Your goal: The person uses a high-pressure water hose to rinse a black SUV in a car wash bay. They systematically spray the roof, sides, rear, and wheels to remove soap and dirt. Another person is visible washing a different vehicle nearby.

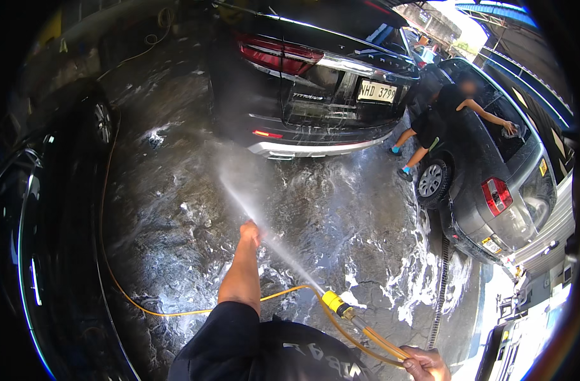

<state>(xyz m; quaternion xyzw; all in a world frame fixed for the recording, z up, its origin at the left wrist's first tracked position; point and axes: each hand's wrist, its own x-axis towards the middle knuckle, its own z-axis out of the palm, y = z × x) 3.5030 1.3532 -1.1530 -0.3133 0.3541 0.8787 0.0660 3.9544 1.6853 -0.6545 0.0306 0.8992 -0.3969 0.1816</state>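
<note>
My right hand point(426, 364) grips a looped yellow hose point(384, 344) at the lower right. Beyond it, the hose's yellow spray nozzle point(335, 303) points up and left, held off the ground. A strong water jet point(292, 262) leaves the nozzle and spreads into mist near the rear bumper of a black SUV point(318, 138). My left hand point(250, 233) reaches forward beside the jet, its fingers mostly hidden by its back and the spray. Nothing shows in it. White foam streaks the wet concrete floor point(318, 205).
At the right, another person point(444, 107) wipes the window of a grey SUV point(480, 200) with a cloth. A dark car point(57, 228) stands along the left. The hose trails across the floor; a drain grate point(440, 290) runs at right.
</note>
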